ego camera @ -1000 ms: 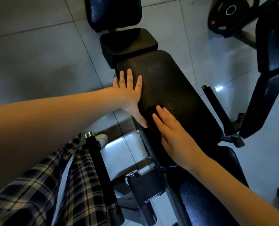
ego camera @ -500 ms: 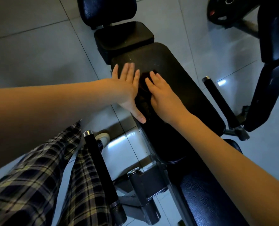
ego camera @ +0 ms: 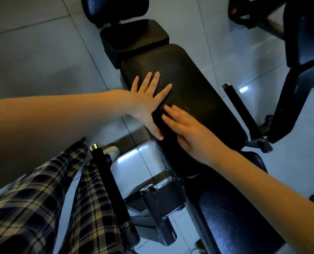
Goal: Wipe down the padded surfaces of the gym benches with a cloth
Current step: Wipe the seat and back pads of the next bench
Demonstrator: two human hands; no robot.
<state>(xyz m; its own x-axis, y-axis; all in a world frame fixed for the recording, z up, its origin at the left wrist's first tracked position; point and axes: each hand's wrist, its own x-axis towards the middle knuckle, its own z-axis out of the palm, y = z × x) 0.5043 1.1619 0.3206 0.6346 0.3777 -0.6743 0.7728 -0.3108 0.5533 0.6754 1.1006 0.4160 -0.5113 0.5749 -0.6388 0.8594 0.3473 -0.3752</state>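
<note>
Long bench pad (ego camera: 189,92): matt black, fine pebbled grain, a few pale scuffs toward the far end; a dim dark-red patch (ego camera: 164,132) at its left edge, too dark to identify. Small pad (ego camera: 134,37) beyond: plain black. Headrest pad (ego camera: 115,8): glossy blue-black. Near seat pad (ego camera: 235,217): shiny navy-black, pebbled. Handle bar (ego camera: 106,180) and second handle bar (ego camera: 242,110): black, silver end caps. Frame bracket (ego camera: 159,204): grey metal. Floor tiles (ego camera: 33,61): pale grey-white, thin dark grout lines. Trousers (ego camera: 33,208): navy plaid crossed with cream and yellow. Shoe (ego camera: 113,151): white. Weight plate (ego camera: 251,11): black, one red dot.

Left hand (ego camera: 147,101) and right hand (ego camera: 191,131) press the pad (ego camera: 198,85) (flat).
</note>
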